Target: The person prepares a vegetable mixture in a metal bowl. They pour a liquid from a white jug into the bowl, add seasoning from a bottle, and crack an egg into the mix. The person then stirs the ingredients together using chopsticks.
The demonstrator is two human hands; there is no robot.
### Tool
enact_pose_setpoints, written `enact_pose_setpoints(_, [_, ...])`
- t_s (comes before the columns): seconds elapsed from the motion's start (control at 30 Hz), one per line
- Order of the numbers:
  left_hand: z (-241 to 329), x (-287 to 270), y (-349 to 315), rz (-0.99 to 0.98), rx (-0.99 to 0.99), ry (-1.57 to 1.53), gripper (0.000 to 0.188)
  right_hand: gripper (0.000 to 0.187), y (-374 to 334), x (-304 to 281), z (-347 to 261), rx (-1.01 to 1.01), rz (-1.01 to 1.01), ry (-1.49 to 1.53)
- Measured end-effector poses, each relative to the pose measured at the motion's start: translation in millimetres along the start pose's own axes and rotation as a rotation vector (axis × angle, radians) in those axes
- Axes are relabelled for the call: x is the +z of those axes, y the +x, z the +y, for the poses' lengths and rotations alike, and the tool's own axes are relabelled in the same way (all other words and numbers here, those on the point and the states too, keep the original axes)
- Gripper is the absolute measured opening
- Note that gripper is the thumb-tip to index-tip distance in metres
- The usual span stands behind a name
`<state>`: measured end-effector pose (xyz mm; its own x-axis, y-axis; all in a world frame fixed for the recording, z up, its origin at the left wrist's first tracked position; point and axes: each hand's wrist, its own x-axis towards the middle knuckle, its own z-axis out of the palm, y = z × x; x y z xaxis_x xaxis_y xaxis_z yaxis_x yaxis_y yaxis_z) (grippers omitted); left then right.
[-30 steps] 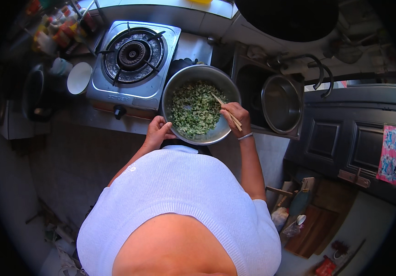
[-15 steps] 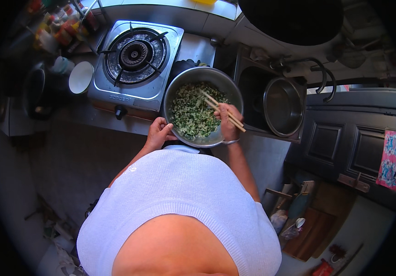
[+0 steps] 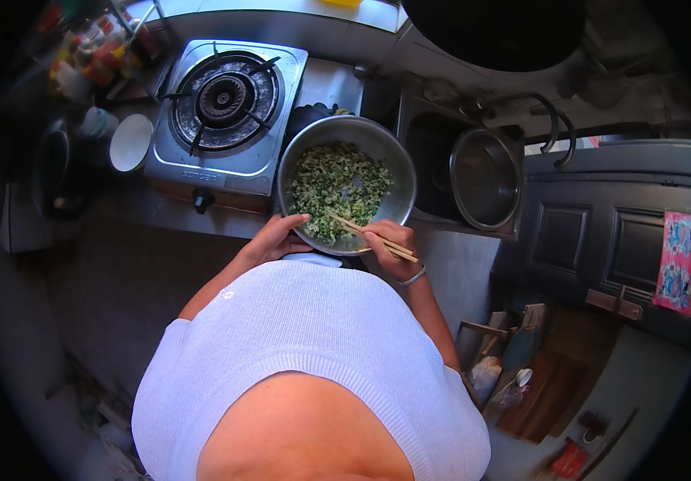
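Note:
A wide steel bowl [image 3: 397,172] stands at the counter's front edge, close to my body. Inside lies a chopped green and pale mixture [image 3: 333,180], spread over the bottom. My left hand [image 3: 279,238] grips the bowl's near left rim, thumb over the edge and fingers against the outside. In my right hand [image 3: 389,248] is a pair of wooden chopsticks [image 3: 353,227], closed in the fingers at the bowl's near right rim. Their tips reach into the near part of the mixture.
Left of the bowl sits a single-burner gas stove [image 3: 225,100], with a white bowl [image 3: 131,143] beyond it. To the right, a steel basin [image 3: 486,178] rests in the sink [image 3: 425,140] below a curved tap [image 3: 558,120]. A dark wok-like round [image 3: 494,32] is at the back.
My right hand has drawn the chopsticks toward me, from the middle right of the bowl to its near side. My left thumb lies further over the rim. The whole view has shifted slightly.

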<state>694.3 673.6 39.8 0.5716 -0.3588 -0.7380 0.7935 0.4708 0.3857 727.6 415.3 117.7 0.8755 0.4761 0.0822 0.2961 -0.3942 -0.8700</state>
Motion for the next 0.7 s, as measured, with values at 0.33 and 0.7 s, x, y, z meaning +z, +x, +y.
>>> enact_pose_setpoints(0.33, [-24, 13, 8, -0.113, 0.07, 0.174, 0.046, 0.009, -29, 57, 4, 0.065, 0.636, -0.236])
enact_pose_setpoints(0.7, [-88, 42, -29, -0.052, 0.121, 0.222, 0.052, 0.009, -138, -15, -42, 0.158, 0.629, -0.291])
